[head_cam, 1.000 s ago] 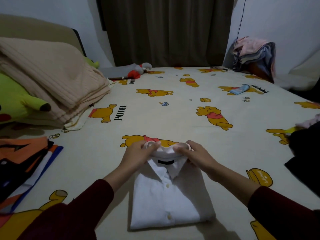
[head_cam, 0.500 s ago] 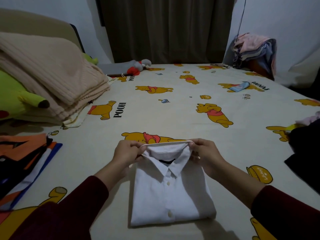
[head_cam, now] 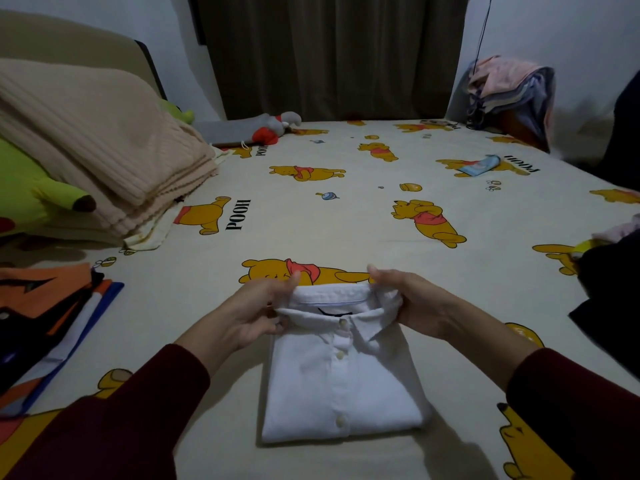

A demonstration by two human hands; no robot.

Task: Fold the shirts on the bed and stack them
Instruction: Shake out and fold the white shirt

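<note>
A white button-up shirt [head_cam: 341, 382] lies folded into a neat rectangle on the bed [head_cam: 311, 223], buttons up, collar away from me. My left hand [head_cam: 256, 310] pinches the collar's left end and my right hand [head_cam: 412, 303] pinches its right end, holding the collar stretched and raised a little. A stack of folded shirts [head_cam: 45, 320] in orange, black, white and blue lies at the bed's left edge. Dark unfolded clothes [head_cam: 609, 299] lie at the right edge.
A folded beige blanket [head_cam: 97, 150] and a green plush toy [head_cam: 31, 195] fill the far left. A grey and red plush toy [head_cam: 273, 128] lies by the curtain. A small tube [head_cam: 478, 166] sits far right, near a chair heaped with clothes [head_cam: 512, 91].
My hands have moved apart from the collar's middle to its two ends, pulling the collar straight and lifting it slightly. The shirt's body has stayed in place.
</note>
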